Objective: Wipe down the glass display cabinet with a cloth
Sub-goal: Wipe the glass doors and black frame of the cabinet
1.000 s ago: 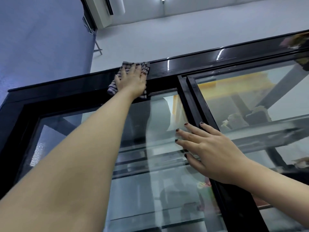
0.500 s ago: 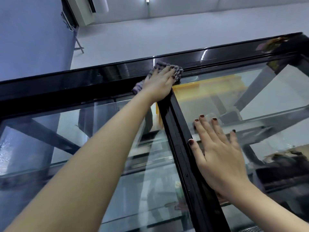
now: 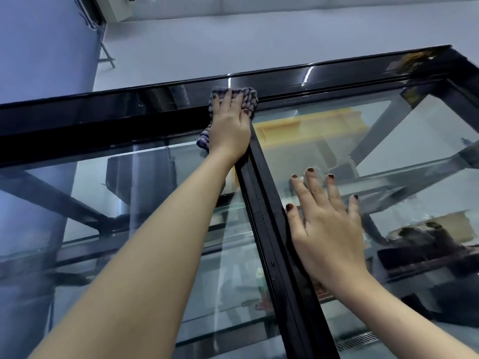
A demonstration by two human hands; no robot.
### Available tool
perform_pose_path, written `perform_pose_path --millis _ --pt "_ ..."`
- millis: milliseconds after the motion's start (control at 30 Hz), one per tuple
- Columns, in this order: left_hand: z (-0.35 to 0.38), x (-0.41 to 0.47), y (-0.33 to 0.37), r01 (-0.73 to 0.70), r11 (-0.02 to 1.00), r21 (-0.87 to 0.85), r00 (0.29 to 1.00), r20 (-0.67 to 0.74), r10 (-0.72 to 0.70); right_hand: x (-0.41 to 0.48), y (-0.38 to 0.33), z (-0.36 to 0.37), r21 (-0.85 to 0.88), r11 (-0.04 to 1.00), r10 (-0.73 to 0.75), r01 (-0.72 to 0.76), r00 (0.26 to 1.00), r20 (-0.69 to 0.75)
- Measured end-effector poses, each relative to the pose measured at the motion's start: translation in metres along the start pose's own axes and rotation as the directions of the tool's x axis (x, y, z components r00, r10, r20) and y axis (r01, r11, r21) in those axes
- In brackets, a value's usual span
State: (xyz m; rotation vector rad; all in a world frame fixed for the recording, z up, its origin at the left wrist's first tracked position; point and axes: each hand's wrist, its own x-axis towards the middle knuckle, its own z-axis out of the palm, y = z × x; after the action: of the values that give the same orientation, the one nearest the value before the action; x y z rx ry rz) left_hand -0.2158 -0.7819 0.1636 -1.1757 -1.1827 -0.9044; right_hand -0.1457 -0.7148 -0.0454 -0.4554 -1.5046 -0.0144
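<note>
The glass display cabinet has a black top frame (image 3: 337, 79) and a black centre post (image 3: 269, 229) between two glass doors. My left hand (image 3: 229, 125) lies flat with straight fingers on a striped grey-and-white cloth (image 3: 246, 95), pressing it against the top frame where the centre post meets it. The cloth sticks out above my fingers and below my palm at the left. My right hand (image 3: 326, 229) rests flat and spread on the right glass pane (image 3: 414, 156), its thumb along the post.
Glass shelves (image 3: 388, 177) and dark items (image 3: 425, 244) show inside the right half, with a yellow tray (image 3: 311, 128) near the top. A blue wall (image 3: 39, 60) stands at the left, with an air-conditioning unit (image 3: 114, 7) high on it. White ceiling fills the space above.
My left hand slid the cloth rightward along the top frame to the centre post. My right hand shifted from the post onto the right glass pane, fingers now pointing up.
</note>
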Motion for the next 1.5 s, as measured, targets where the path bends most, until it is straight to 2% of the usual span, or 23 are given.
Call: perform_pose_path --millis 200,400,533,633,733,800,933,1033,1100,1167,1267,1367,1433,1500 --pt "0.006 -0.107 0.021 0.04 0.987 -0.155 0.996 -0.067 -0.051 -0.011 0.012 -0.008 0.023 0.998 -0.06 0.059 0.997 0.042" --pt "0.003 -0.257 0.049 0.018 0.963 -0.27 0.999 -0.025 -0.026 -0.058 0.055 -0.016 -0.005 0.992 -0.122 0.123 0.991 0.055" --pt "-0.003 -0.361 0.065 0.003 0.967 -0.255 0.998 0.065 0.014 -0.087 0.073 -0.016 0.021 0.989 -0.145 0.145 0.989 0.019" --pt "-0.014 -0.407 0.074 0.002 0.971 -0.24 0.983 0.179 0.043 -0.102 0.078 -0.016 0.031 0.987 -0.158 0.158 0.987 0.021" --pt "-0.032 -0.425 0.081 0.165 0.929 -0.331 0.943 0.33 -0.05 -0.118 0.08 -0.016 0.013 0.985 -0.171 0.171 0.985 0.026" --pt "-0.045 -0.44 0.084 0.196 0.931 -0.307 0.879 0.477 -0.028 -0.13 0.081 -0.016 -0.006 0.982 -0.19 0.19 0.981 0.042" --pt "-0.073 -0.457 0.074 0.11 0.971 -0.213 0.807 0.589 0.038 -0.154 0.083 -0.016 -0.018 0.985 -0.173 0.174 0.982 0.077" --pt "-0.095 -0.456 0.058 -0.079 0.976 -0.205 0.744 0.64 0.195 -0.17 0.078 -0.015 -0.019 0.991 -0.128 0.13 0.987 0.101" --pt "-0.116 -0.46 0.039 -0.14 0.973 -0.184 0.703 0.674 0.229 -0.183 0.072 -0.014 -0.038 0.991 -0.122 0.127 0.986 0.114" --pt "-0.145 -0.468 0.011 -0.137 0.984 -0.118 0.713 0.678 0.181 -0.194 0.068 -0.012 -0.061 0.982 -0.168 0.177 0.977 0.132" --pt "-0.193 -0.485 -0.029 -0.103 0.994 0.029 0.774 0.63 0.062 -0.209 0.065 -0.01 -0.053 0.969 -0.232 0.243 0.961 0.151" --pt "-0.212 -0.493 -0.04 -0.034 0.99 0.136 0.835 0.548 -0.046 -0.219 0.063 -0.007 -0.026 0.974 -0.218 0.223 0.966 0.136" --pt "-0.198 -0.49 -0.024 -0.013 0.991 0.136 0.86 0.506 -0.059 -0.222 0.06 -0.006 -0.023 0.981 -0.189 0.194 0.973 0.131" --pt "-0.17 -0.483 0.002 -0.067 0.994 0.085 0.857 0.515 0.013 -0.223 0.059 -0.005 -0.025 0.983 -0.175 0.179 0.976 0.128"
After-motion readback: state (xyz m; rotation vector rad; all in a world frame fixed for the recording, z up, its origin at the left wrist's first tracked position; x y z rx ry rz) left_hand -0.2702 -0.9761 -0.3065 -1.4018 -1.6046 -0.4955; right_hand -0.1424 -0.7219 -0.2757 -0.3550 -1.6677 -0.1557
